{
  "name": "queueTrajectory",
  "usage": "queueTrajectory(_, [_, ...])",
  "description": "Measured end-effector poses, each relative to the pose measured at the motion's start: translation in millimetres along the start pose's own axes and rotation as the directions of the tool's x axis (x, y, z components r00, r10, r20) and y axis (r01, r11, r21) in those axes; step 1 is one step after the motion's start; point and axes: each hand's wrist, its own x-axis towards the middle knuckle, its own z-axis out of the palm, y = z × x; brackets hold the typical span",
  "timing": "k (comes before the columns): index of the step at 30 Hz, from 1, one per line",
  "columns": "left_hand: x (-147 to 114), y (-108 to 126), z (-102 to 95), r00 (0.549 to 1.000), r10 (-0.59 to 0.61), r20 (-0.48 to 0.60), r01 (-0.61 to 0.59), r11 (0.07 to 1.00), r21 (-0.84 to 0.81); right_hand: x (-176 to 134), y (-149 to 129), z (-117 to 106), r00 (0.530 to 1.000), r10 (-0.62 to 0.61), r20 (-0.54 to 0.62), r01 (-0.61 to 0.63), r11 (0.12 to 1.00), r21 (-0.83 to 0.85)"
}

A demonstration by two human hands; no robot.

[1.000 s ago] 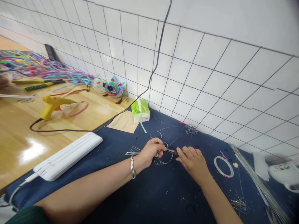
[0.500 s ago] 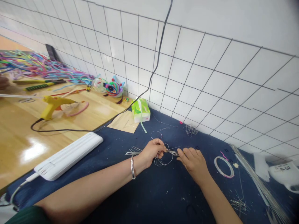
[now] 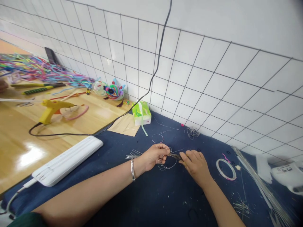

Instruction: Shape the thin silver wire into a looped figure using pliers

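Note:
My left hand (image 3: pixel 158 155), with a silver bangle at the wrist, pinches a thin wire frame (image 3: pixel 174 164) bent into rings. My right hand (image 3: pixel 194 164) is closed round a pair of pliers (image 3: pixel 175 156), whose jaws meet the wire at my left fingertips. The exact grip of the jaws is hidden by the fingers. Just beyond my left hand a separate wire ring (image 3: pixel 157 138) lies on the dark blue cloth. Cut wire pieces (image 3: pixel 133 154) lie left of that hand.
A white power strip (image 3: pixel 67 160), a yellow glue gun (image 3: pixel 50 110) and a green tissue pack (image 3: pixel 141 113) stand to the left. On the right lie a tape roll (image 3: pixel 226 169), a long wire bundle (image 3: pixel 262 186) and a white glue gun (image 3: pixel 287 176). Another person's hand (image 3: pixel 2 85) shows at far left.
Both hands stay together at the wire frame with the pliers. The wire rings have shifted and tilted slightly in my left fingers. The whole view has moved a little.

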Motion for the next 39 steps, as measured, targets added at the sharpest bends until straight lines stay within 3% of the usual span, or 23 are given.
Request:
queueTrajectory(13, [-4,11,-2.5,0.967,-0.171,0.190,0.143,0.978,0.152,0,4,-12,0.990,-0.142,-0.005,0.142,0.986,0.082])
queueTrajectory(16, [-4,11,-2.9,0.972,-0.157,0.177,0.142,0.985,0.097,-2,7,-10,0.994,-0.098,-0.044,0.105,0.972,0.212])
queueTrajectory(18, [-3,11,-2.9,0.979,-0.133,0.152,0.125,0.990,0.058,-1,6,-7,0.994,0.037,-0.102,0.003,0.933,0.359])
queueTrajectory(20, [-4,11,-2.1,0.984,-0.115,0.134,0.111,0.993,0.037,1,0,-5,0.945,0.304,-0.117,-0.195,0.815,0.546])
queueTrajectory(22, [-5,10,0.1,0.986,-0.106,0.129,0.103,0.994,0.028,4,-8,-4,0.807,0.589,0.033,-0.428,0.547,0.719])
queueTrajectory(24, [-6,8,3.3,0.984,-0.107,0.141,0.104,0.994,0.025,8,-16,-4,0.692,0.674,0.258,-0.537,0.242,0.808])
queueTrajectory(27, [-9,3,7.9,0.977,-0.128,0.170,0.124,0.992,0.036,13,-25,-3,0.580,0.715,0.389,-0.531,-0.030,0.847])
queueTrajectory(29, [-9,0,10.2,0.971,-0.143,0.190,0.136,0.990,0.046,14,-26,-1,0.555,0.713,0.428,-0.493,-0.132,0.860])
queueTrajectory(33, [-11,-1,12.9,0.962,-0.175,0.209,0.162,0.984,0.076,14,-26,1,0.555,0.685,0.472,-0.431,-0.248,0.867])
queueTrajectory(39, [-12,2,15.2,0.930,-0.257,0.261,0.229,0.964,0.136,20,-27,-3,0.606,0.646,0.464,-0.396,-0.262,0.880])
